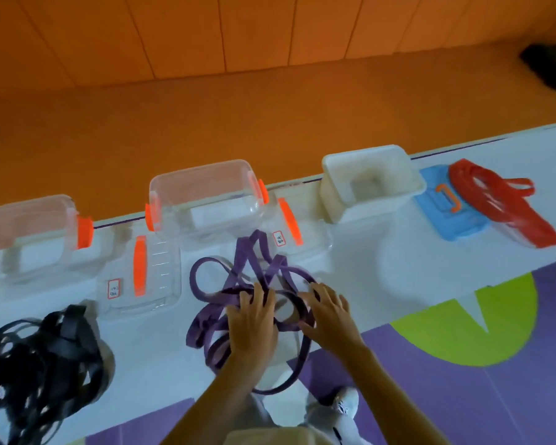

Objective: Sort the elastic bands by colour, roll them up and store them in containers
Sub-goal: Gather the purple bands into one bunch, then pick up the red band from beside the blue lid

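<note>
Two hands were on the purple bands, heaped on the tabletop just before the middle clear container. On the left hand the grip curled into the strands; the right hand lay fingers apart. Black bands lay left of that container, red bands well right.

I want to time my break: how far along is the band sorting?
Done: sorting looks finished, with black bands, purple bands and red bands in separate piles. In hand: the left hand and right hand are on the purple tangle. Left: nothing is rolled, and the left clear container, middle clear container and white container look empty.
</note>
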{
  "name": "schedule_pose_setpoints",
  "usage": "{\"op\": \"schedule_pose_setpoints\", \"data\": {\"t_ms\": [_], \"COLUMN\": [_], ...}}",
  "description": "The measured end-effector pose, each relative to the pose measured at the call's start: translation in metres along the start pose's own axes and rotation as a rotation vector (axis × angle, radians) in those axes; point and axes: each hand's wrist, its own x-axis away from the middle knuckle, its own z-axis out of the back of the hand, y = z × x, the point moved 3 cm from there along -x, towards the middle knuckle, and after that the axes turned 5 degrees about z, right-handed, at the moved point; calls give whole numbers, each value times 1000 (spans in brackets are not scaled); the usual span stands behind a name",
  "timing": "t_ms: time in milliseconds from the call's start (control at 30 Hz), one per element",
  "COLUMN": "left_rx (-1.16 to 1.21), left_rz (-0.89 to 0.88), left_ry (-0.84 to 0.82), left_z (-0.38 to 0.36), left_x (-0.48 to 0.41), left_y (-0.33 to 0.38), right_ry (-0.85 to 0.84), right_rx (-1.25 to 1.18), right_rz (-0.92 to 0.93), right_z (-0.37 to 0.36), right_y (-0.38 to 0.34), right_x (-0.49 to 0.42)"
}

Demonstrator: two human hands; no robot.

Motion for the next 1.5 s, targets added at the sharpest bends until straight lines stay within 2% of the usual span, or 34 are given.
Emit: {"op": "schedule_pose_setpoints", "data": {"t_ms": [167,333,500,700,967,1033,1133,1267,1500], "left_rx": [-94,-155,-139,-164,-159,-124,-76,-69,-128], "left_rz": [-91,-184,-280,-403,-482,-483,-453,-443,-386], "left_ry": [12,94,109,125,115,143,68,73,85], "left_z": [-4,-4,5,16,25,24,19,18,30], "left_x": [4,4,1,-4,-59,-86,-126,-177,-247], "left_y": [78,180,292,402,516,544,587,636,671], "right_ry": [101,219,404,470,437,400,318,217,94], "right_rx": [9,-26,-69,-89,-79,-57,-27,18,49], "right_rz": [-88,-167,-254,-400,-460,-456,-460,-466,-450], "right_z": [26,67,112,147,185,196,211,233,259], "right_y": [73,162,253,344,453,483,524,577,652], "right_x": [41,100,165,210,199,185,162,134,75]}}
